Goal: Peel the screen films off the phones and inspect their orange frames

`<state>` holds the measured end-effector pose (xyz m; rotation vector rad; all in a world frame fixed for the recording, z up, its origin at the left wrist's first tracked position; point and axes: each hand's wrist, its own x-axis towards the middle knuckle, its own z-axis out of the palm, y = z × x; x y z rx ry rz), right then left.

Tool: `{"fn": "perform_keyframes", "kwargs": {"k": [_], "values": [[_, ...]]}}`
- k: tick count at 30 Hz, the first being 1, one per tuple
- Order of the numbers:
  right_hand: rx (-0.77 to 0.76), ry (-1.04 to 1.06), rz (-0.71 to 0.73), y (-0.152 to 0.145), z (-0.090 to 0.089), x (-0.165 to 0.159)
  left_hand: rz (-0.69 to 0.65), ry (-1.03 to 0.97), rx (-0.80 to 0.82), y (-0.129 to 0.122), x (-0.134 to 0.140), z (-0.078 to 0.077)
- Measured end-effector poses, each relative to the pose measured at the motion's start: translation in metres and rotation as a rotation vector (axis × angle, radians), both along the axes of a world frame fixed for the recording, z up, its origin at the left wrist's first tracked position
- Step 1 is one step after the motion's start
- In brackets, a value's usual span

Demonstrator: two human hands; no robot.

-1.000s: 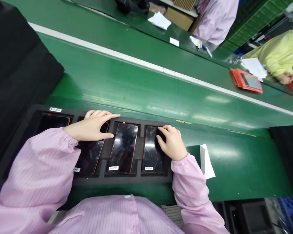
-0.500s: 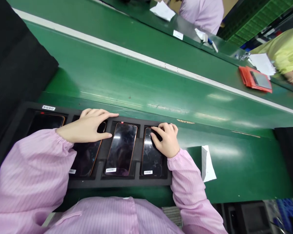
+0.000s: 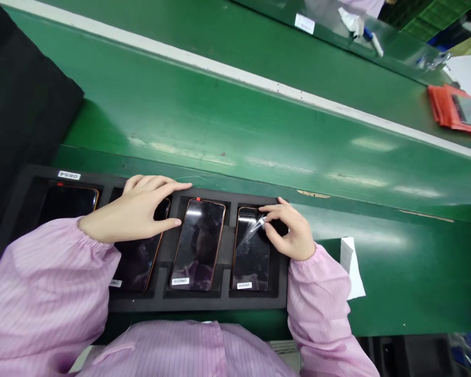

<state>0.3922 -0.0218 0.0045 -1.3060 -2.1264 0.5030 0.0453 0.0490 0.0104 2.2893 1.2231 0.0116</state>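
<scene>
A black foam tray point(image 3: 196, 303) holds several smartphones, screens up, one to a pocket. My right hand point(image 3: 294, 230) pinches the upper right corner of a clear protective film point(image 3: 253, 229), which lifts in a bright crease off the rightmost phone point(image 3: 249, 267). My left hand point(image 3: 135, 212) lies palm down with thumb and fingers spread, over another phone point(image 3: 135, 262) and the tray's far edge. Between my hands sits a phone point(image 3: 198, 246) with a red tab at its top and a white label below. The leftmost phone point(image 3: 73, 203) is partly covered by my sleeve.
The tray rests on a green bench point(image 3: 400, 262). Folded white paper point(image 3: 351, 267) stands to its right. A black panel point(image 3: 27, 94) rises at the left. Beyond a pale rail point(image 3: 220, 68) lie red sleeves point(image 3: 445, 107), white papers and a marker point(image 3: 374, 43).
My right hand has moved slightly right, drawing up the film's corner from the rightmost phone. My left hand stays in place. The view has shifted, so the far bench sits higher.
</scene>
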Motion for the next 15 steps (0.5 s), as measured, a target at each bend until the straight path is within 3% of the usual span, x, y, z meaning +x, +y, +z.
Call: {"fn": "perform_keyframes", "kwargs": {"k": [7,15], "values": [[-0.102,0.194,-0.003,0.001,-0.003,0.016,-0.011,0.017,0.006,0.000,0.000,0.002],[-0.153,0.244,-0.109,0.001,-0.008,0.011,-0.018,0.030,0.015,0.000,0.000,0.002]]}}
